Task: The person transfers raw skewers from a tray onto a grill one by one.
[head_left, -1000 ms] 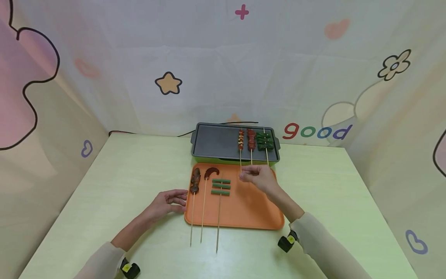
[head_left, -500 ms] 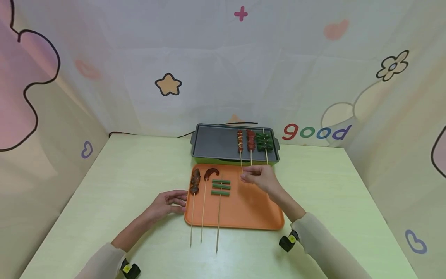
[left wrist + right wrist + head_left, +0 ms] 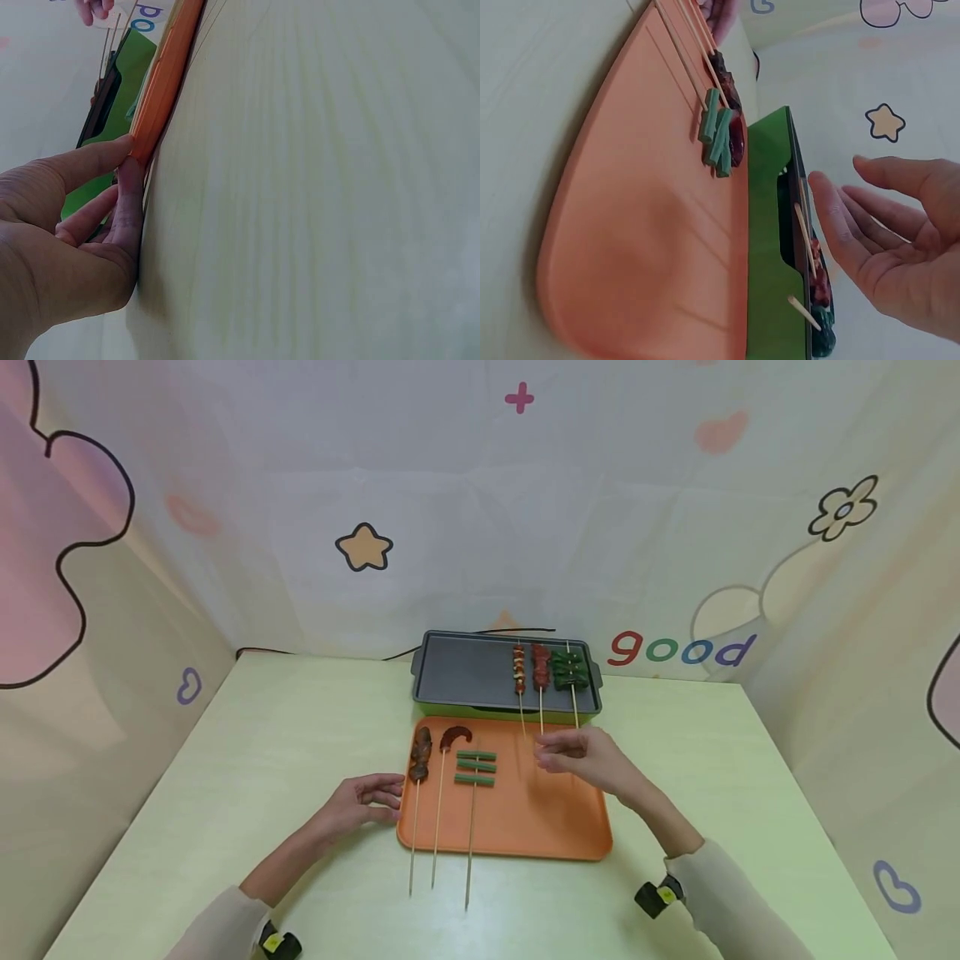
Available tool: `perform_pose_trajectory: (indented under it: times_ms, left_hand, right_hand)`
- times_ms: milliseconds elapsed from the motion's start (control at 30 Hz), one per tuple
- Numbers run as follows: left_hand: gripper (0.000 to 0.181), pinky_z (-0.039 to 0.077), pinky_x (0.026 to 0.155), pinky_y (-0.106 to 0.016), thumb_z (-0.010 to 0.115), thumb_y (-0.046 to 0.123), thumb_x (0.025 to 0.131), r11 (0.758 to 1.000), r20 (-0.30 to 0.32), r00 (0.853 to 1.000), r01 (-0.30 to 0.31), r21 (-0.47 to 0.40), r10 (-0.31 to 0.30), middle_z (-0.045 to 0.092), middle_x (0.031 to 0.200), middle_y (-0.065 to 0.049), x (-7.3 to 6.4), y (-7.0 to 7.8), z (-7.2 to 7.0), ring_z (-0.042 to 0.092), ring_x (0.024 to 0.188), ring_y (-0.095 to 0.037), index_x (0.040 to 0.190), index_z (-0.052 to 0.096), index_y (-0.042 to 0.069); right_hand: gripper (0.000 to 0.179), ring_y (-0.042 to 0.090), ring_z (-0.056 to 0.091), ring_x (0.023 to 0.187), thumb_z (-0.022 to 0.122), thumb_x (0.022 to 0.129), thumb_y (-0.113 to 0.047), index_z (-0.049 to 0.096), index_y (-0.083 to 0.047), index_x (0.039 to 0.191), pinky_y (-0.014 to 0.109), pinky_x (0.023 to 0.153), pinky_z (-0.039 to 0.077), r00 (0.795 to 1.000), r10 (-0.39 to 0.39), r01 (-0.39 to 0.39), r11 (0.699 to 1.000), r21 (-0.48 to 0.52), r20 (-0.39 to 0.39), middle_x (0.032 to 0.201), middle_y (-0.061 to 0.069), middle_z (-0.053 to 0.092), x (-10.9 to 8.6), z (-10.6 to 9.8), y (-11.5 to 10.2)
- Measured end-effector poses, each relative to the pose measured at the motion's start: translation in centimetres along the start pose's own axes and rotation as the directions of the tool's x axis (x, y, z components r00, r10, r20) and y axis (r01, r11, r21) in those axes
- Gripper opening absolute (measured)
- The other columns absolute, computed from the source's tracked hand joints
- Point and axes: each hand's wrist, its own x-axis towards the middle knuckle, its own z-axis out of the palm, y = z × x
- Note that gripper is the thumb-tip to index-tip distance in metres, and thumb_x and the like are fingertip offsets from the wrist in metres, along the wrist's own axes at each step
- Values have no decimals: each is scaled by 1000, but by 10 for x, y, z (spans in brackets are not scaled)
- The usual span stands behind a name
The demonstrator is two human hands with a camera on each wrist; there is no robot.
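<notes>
My left hand (image 3: 352,803) rests at the left edge of an orange tray (image 3: 540,827), its fingertips touching the rim (image 3: 161,112). My right hand (image 3: 907,232) is above the tray's far right part with thumb and fingers apart, holding nothing. Close by are the sticks of three skewers on the grill pan (image 3: 465,668): a thin red-and-yellow skewer (image 3: 519,670), a red meat skewer (image 3: 541,668) and a green leafy skewer (image 3: 570,670). On the tray lie a dark brown chunk skewer (image 3: 421,753), a curled reddish-brown skewer (image 3: 454,737) and a green bean-like skewer (image 3: 476,768).
The grill has a green base (image 3: 769,195) and stands directly behind the tray. A black cord (image 3: 266,651) runs along the table's back edge. Patterned cloth (image 3: 450,527) encloses the pale table (image 3: 300,718). Three stick ends overhang the tray's front edge.
My right hand has let go of the red-and-yellow skewer's stick and moved right, towards me. That skewer stays on the grill pan. The left hand keeps its place.
</notes>
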Motion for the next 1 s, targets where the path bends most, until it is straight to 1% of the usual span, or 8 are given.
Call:
perform_pose_trajectory:
  times_ms: [100, 200, 333, 433, 567, 767, 867, 1000]
  left_hand:
    - [58, 55, 84, -19, 75, 2, 89, 1000, 2, 1000, -1, 1, 1, 69, 122, -15, 1, 0, 1, 66, 98, -7, 143, 54, -6]
    - [58, 55, 84, -19, 75, 1, 90, 1000, 6, 1000, -7, -1, 7, 69, 123, -17, 1, -1, 1, 66, 98, -7, 143, 54, -6]
    - [58, 56, 84, -20, 74, 2, 90, 1000, 12, 1000, -10, -3, 10, 69, 123, -18, 0, -2, 1, 66, 98, -7, 143, 53, -7]
    - [58, 56, 83, -21, 76, 4, 90, 1000, 8, 1000, 2, -8, -2, 70, 120, -14, -1, -3, 0, 66, 98, -7, 143, 54, -5]
    - [59, 56, 83, -22, 77, 6, 89, 1000, 8, 1000, 8, -7, -8, 71, 118, -11, -2, -3, -1, 66, 99, -8, 143, 55, -4]
    - [60, 56, 84, -21, 76, 5, 90, 1000, 9, 1000, 5, -6, -5, 69, 124, -16, -2, -2, -2, 66, 98, -7, 144, 53, -5]
    - [60, 56, 84, -20, 74, 4, 91, 1000, 18, 1000, -12, -10, 12, 67, 126, -20, -2, -1, -2, 66, 98, -7, 145, 51, -7]
    - [59, 56, 84, -21, 74, 3, 91, 1000, 21, 1000, -11, -17, 11, 66, 127, -21, -2, -1, -2, 66, 99, -8, 144, 52, -7]
  right_hand:
    - [40, 43, 71, 107, 66, 99, -9, 61, 11, 133, 42, 93, 59, 999, -17, 17, 1000, 5, 41, 118, 30, 71, -14, -8, 7]
    - [41, 40, 72, 105, 65, 99, -8, 59, 13, 134, 38, 91, 60, 991, -23, 21, 1000, 12, 134, 116, 33, 69, -30, -16, 17]
    - [43, 29, 73, 104, 65, 99, -9, 57, 15, 134, 24, 89, 58, 957, -31, 27, 999, 17, 288, 116, 32, 69, -50, -25, 36]
    - [43, 21, 73, 104, 65, 100, -10, 57, 15, 135, 19, 88, 56, 942, -29, 20, 999, 30, 334, 117, 31, 69, -60, -31, 50]
    - [46, 15, 72, 102, 65, 100, -12, 55, 14, 137, 20, 88, 57, 958, 8, -28, 997, 66, 288, 119, 30, 69, -65, -39, 70]
    - [52, 9, 71, 98, 67, 99, -15, 52, 12, 141, 25, 84, 58, 986, 67, -82, 992, 94, 149, 120, 29, 68, -60, -47, 97]
    - [56, 7, 71, 100, 68, 98, -15, 48, 10, 145, 22, 86, 57, 991, 83, -96, 989, 116, 108, 127, 28, 66, -56, -47, 110]
    - [64, 5, 70, 105, 70, 98, -15, 41, 6, 151, 21, 89, 56, 990, 93, -108, 982, 156, 104, 132, 23, 64, -51, -45, 124]
